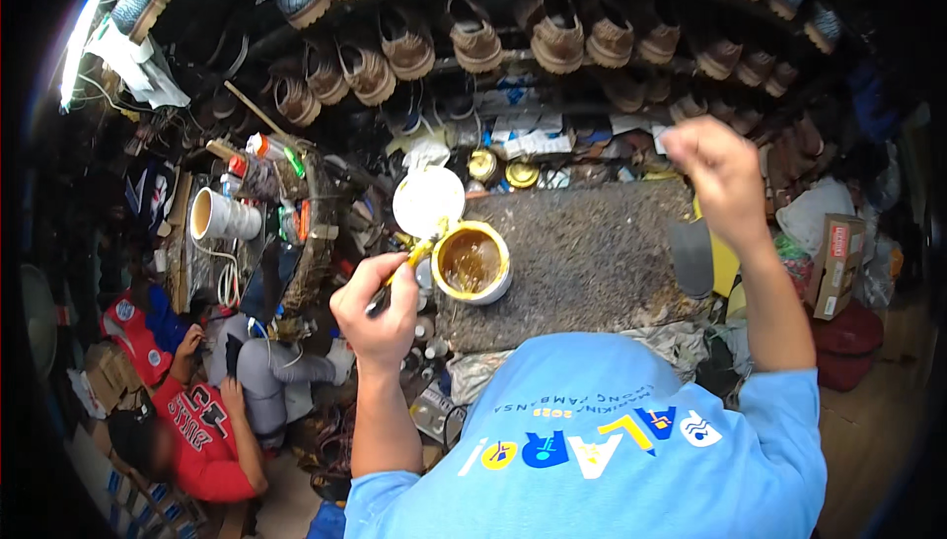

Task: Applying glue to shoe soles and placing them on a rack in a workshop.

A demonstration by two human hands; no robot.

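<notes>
My left hand (380,304) is closed round the handle of a brush (406,261) smeared with yellow. The brush's head meets the left rim of an open can (475,294) holding amber-brown glue-like liquid. Yellow residue coats the can's rim. Beside it lies a round white lid (427,201). My right hand (718,176) is raised over the right end of the dark, crusted work board (592,243); its fingers are curled together and slightly blurred, so anything in them is hidden. Below that hand, a grey shoe sole (692,259) rests at the board's edge against a yellow piece (723,255).
Brown shoes (473,36) line a shelf at the back, with blue ones above. Small tins (521,174) stand behind the board. At left are a white cylinder (229,214) and tools. A person in red (202,426) sits lower left. A cardboard box (837,265) stands right.
</notes>
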